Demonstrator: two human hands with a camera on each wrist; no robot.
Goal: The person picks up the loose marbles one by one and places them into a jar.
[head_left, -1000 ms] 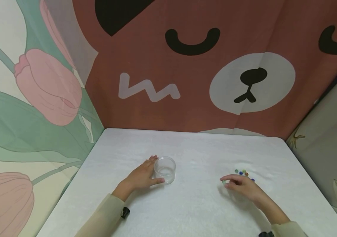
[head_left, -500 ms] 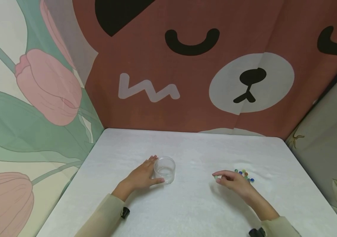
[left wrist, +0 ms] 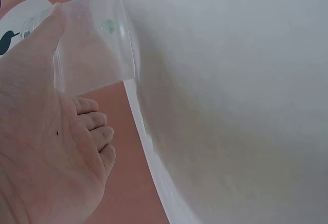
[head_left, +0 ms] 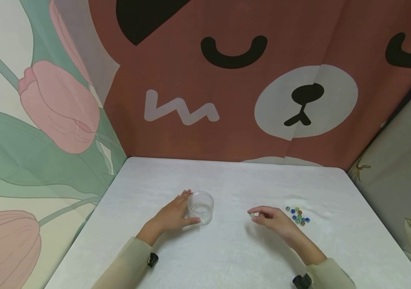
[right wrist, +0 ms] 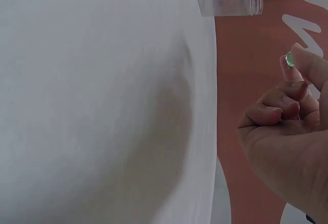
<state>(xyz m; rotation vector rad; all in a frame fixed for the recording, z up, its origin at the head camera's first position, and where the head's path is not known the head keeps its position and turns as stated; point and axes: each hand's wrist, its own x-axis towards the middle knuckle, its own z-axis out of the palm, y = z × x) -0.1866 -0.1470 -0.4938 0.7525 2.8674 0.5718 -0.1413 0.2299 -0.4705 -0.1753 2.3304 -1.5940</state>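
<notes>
Presently: right hand [head_left: 275,220] pinching green marble [right wrist: 290,59]; left hand [head_left: 172,214] spread against clear jar [head_left: 209,210], steadying advised, another marble [left wrist: 109,26] seemingly inside.

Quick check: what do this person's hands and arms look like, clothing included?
The left hand and right hand are bare, without gloves. The left sleeve and right sleeve are plain and pale beige, with a small black block at each cuff.
</notes>
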